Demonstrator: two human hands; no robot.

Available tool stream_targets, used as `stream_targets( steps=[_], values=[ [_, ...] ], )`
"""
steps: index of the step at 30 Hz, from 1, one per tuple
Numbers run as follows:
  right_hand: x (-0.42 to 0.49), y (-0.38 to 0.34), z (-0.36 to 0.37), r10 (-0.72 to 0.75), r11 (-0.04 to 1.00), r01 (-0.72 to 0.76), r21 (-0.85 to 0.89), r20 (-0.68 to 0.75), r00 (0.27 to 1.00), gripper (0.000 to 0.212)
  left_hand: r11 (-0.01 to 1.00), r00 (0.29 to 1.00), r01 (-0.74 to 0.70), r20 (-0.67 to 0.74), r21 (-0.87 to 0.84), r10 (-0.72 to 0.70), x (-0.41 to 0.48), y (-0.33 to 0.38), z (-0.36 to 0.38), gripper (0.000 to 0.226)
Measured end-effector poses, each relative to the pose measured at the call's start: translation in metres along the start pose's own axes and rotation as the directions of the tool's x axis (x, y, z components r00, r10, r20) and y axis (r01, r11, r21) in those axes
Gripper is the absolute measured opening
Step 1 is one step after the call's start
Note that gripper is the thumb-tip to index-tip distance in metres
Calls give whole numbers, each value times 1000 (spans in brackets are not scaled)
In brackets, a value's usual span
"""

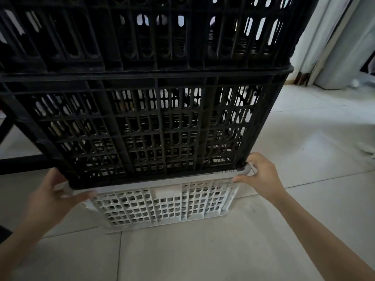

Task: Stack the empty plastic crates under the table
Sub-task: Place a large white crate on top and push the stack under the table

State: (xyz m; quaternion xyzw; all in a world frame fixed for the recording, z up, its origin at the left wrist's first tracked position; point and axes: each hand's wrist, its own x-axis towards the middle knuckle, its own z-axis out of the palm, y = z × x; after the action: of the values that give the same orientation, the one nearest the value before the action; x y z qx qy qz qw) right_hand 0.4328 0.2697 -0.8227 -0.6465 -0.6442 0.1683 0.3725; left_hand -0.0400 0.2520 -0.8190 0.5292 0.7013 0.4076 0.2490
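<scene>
Stack dead ahead: the white crate [162, 201] is at the bottom, low at 6 o'clock on the tiled floor [203, 256]. The lower black crate [146, 128] is seated in it, and the upper black crate [142, 33] is nested above that, filling 12 o'clock.

My left hand [54, 191] is at 8 o'clock, wrapped round the white rim at its near left corner. My right hand [261, 175] is at 4 o'clock with its fingers hooked on the near right corner of the same rim. Both hands are clamped on the white crate.

I read the stacking as done; what's in hand is shifting the whole tower. The dark frame bars [20, 162] at 9 o'clock look like the table's.

Next I need an even, low push or drag with both hands. The tower is tall, so uneven force could tip it. I can't tell if the top will clear the table.
</scene>
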Motion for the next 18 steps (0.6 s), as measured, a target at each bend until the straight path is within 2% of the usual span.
stream_targets(
  steps=[8,15,18],
  values=[
    [4,-1,-3,-62,995,58,-79,-44,997,49,999,1000,-5,-15,-32,5,3,-2,4,76],
    [7,0,-3,-95,986,88,-138,-44,994,48,999,998,-42,-50,-33,40,2,-5,7,62],
    [11,0,-5,-62,989,56,-134,-39,997,49,999,997,-46,-62,4,46,0,-2,10,57]
  ],
)
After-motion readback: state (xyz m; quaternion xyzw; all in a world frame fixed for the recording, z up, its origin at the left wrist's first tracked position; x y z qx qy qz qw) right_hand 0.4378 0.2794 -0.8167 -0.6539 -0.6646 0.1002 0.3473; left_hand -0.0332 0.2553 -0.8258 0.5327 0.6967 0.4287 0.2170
